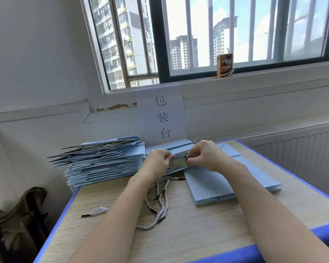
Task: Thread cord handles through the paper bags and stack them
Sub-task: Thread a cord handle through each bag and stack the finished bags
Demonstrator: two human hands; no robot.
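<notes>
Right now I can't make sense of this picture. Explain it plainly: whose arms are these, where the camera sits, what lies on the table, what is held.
There is no machine here. The arms belong to a person wearing one camera on the head, looking forward and down. The left hand grips a light blue paper bag at its top edge. The right hand pinches the black tip of a cord at that bag. On the wooden table lie loose cords, a tall stack of bags on the left, and flat bags on the right. A paper sign stands behind.
</notes>
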